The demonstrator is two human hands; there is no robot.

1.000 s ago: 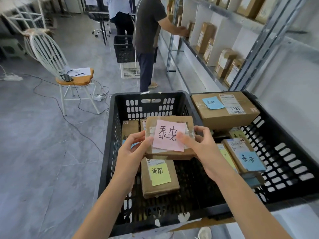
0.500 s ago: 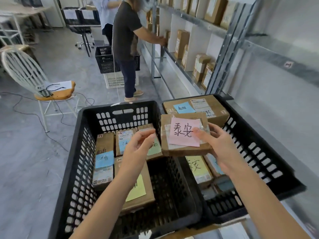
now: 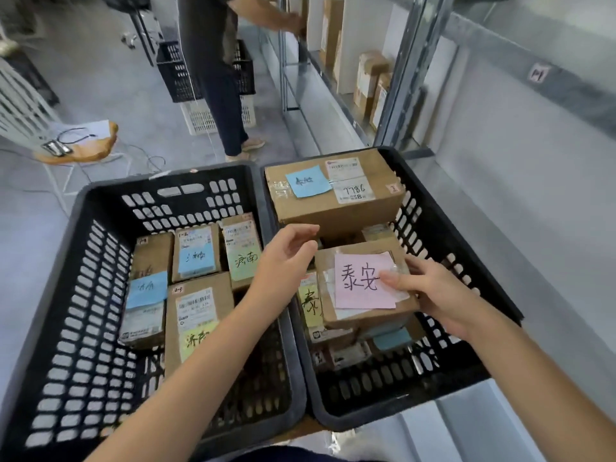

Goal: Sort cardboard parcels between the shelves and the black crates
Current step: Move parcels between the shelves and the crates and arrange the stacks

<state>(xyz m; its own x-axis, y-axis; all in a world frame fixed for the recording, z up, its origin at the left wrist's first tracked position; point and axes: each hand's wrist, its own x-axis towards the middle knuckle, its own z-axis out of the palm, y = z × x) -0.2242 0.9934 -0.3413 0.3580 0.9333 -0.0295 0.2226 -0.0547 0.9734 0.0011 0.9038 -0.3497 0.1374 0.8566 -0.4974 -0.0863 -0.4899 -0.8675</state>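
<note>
Parcel (image 3: 327,273) with pink note (image 3: 361,283) sits over the right crate (image 3: 436,235), gripped by my right hand (image 3: 433,295); my left hand (image 3: 283,261) hangs just beside it, fingers loosely curled, holding nothing.

Under the pink-noted parcel (image 3: 326,288) in the right crate (image 3: 450,235), the lower parcels show only their edges — a yellow-noted parcel (image 3: 310,305) has half its writing covered. The blue note (image 3: 308,181) on the large box (image 3: 336,208) at the crate's far edge is too blurred to read. A second person (image 3: 216,61) is cut off by the top edge.
</note>
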